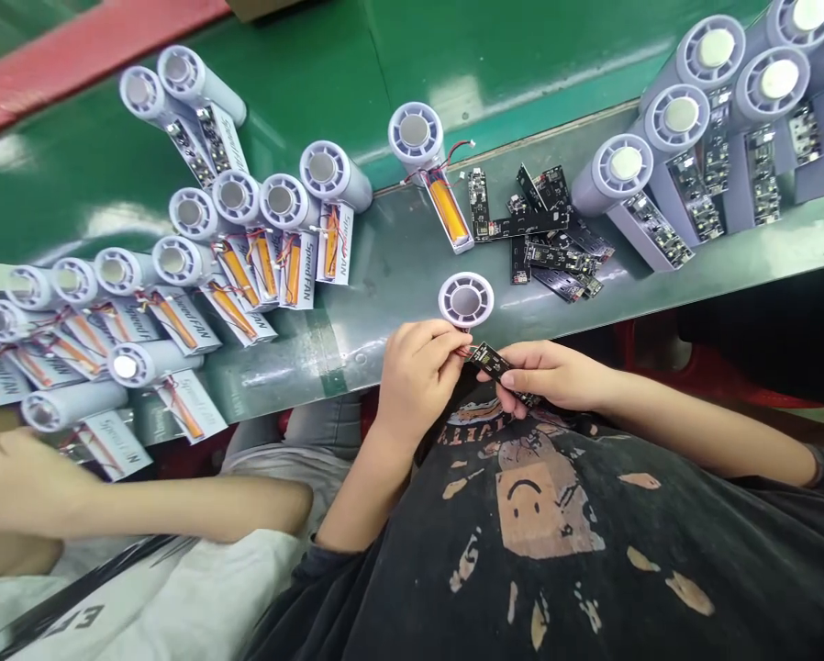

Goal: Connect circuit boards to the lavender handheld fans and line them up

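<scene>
While your left hand [416, 375] curls closed around a pale grey handheld fan [465, 300], its round grilled head showing just past your fingers and its barrel hidden, your right hand [550, 375] pinches a small black circuit board [493, 363] between thumb and fingertips. Thin red-and-black wires [468, 350] run from your left fingers to the board, which sits between your hands, just off the edge of the grey-green tabletop [384, 275]. Hold the board by its edges, clear of its soldered parts, and leave the wires slack so nothing tugs at their joints. Ahead of you, a loose heap of matching black boards [553, 248] lies on the tabletop. Off to the left, rows of fans lie beside white SpeedFAN cards [336, 243] bearing yellow batteries, and to the right, more fans [673, 138] lie beside boards. Another person's bare forearm [143, 505] reaches in at lower left.
</scene>
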Motion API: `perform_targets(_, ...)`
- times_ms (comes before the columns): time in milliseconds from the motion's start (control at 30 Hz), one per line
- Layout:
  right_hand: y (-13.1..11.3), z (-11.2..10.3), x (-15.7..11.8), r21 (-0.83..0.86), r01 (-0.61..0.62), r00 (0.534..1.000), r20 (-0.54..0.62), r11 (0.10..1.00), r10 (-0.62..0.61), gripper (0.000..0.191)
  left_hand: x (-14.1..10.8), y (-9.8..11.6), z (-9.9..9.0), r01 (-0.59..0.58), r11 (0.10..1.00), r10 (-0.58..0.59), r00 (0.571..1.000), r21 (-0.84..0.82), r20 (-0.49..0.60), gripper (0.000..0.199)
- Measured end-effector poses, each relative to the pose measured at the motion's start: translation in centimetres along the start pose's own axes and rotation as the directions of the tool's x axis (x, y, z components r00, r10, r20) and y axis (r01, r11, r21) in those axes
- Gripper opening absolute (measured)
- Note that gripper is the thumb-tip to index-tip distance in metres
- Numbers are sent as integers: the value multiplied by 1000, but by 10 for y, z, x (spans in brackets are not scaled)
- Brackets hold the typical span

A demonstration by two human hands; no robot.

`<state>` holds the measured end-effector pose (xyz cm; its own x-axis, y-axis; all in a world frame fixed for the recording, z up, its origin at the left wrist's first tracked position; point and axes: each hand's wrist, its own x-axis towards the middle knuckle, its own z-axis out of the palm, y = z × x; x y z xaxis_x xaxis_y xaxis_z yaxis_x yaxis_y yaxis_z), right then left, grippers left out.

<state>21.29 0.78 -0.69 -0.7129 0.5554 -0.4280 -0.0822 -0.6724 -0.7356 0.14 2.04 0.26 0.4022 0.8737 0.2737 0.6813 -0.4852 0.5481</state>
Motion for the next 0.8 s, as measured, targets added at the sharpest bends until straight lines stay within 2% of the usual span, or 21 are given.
perform_targets(200, 4, -5, 10, 108, 57, 998, 17, 993, -59, 22, 1, -11, -15, -7, 996, 14, 996, -84, 91, 17)
perform_targets(300, 4, -5, 13, 141, 63, 998, 18, 988, -66, 20, 1, -13, -15, 22, 994, -12, 996, -109, 87, 14)
perform_targets(433, 3, -3, 16, 163, 67, 996, -61, 984, -58, 15, -1, -6, -4, 169, 974, -181, 981, -150, -66, 5)
perform_targets(533, 3, -1, 21, 139, 99, 988, -133, 985, -81, 13, -3, -1, 9, 325, 904, -372, 919, -279, -133, 4)
perform_targets(633, 2, 1, 25, 77, 108, 983, -156, 991, -95, 9, -4, -2, 18, 433, 817, -503, 858, -381, -103, 9)
perform_targets(733, 2, 3, 26, 39, 113, 978, -182, 993, -104, 7, -3, -4, 19, 474, 795, -541, 837, -378, -88, 10)
perform_targets(800, 2, 3, 26, 35, 120, 973, -201, 992, -110, 7, -2, -4, 16, 433, 847, -488, 864, -309, -127, 10)
